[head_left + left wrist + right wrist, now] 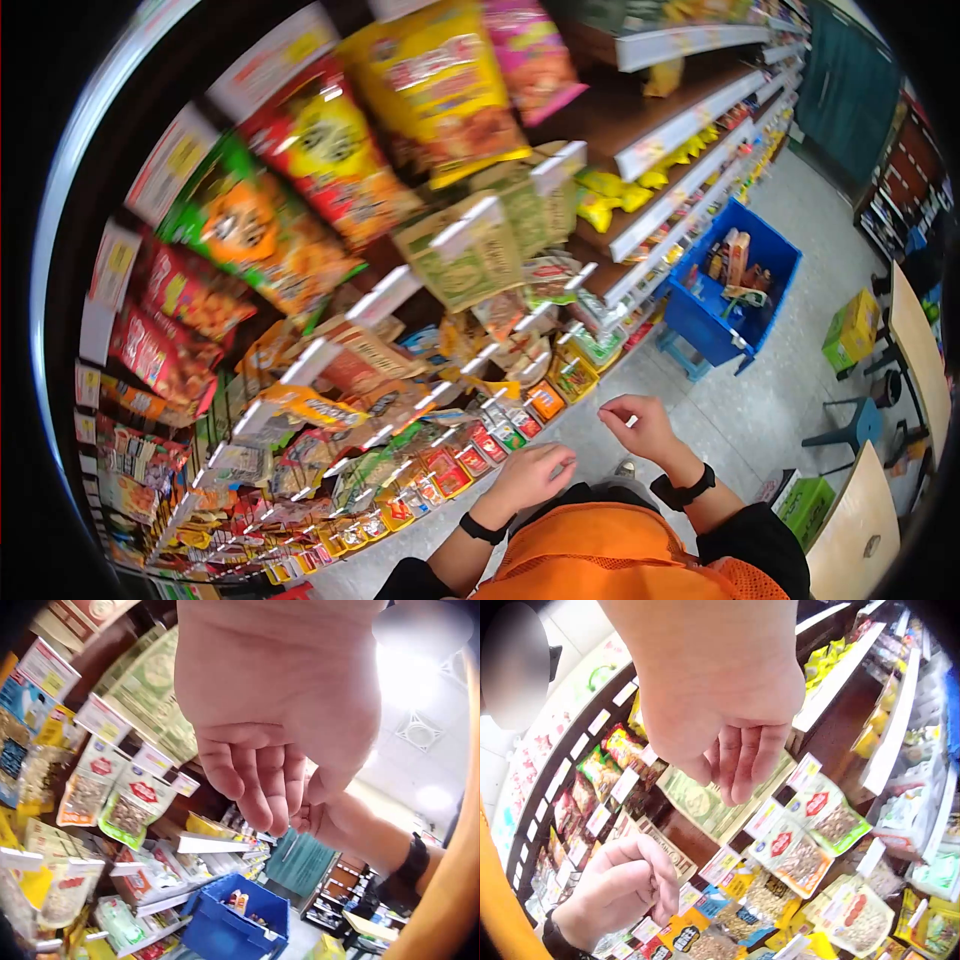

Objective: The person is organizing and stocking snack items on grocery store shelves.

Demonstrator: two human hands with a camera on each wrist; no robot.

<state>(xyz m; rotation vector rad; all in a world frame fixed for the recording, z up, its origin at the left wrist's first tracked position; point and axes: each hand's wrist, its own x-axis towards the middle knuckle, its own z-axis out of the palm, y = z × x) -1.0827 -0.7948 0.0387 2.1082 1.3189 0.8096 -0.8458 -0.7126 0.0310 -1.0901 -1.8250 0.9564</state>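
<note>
My left hand point(538, 472) hovers in front of my body with its fingers loosely bent and holding nothing. A little to its right and farther forward, my right hand point(638, 425) is also bare, its fingers curving in loosely. The left wrist view shows the left palm point(277, 697) with relaxed fingers. Nearest to the hands are the shelves of hanging snack bags, among them a green-and-tan paper bag point(465, 250), a yellow bag point(440, 85) and a red bag point(335, 150). Small packs in yellow trays point(570, 375) line the lowest shelf beside them.
A blue bin point(715, 325) with several packages inside stands on a small blue stool point(685, 357) ahead to the right. Farther right are a teal stool point(850, 425), a yellow-green box point(852, 330), wooden tables point(855, 520) and a green box point(805, 510). White price rails point(690, 125) edge the shelves.
</note>
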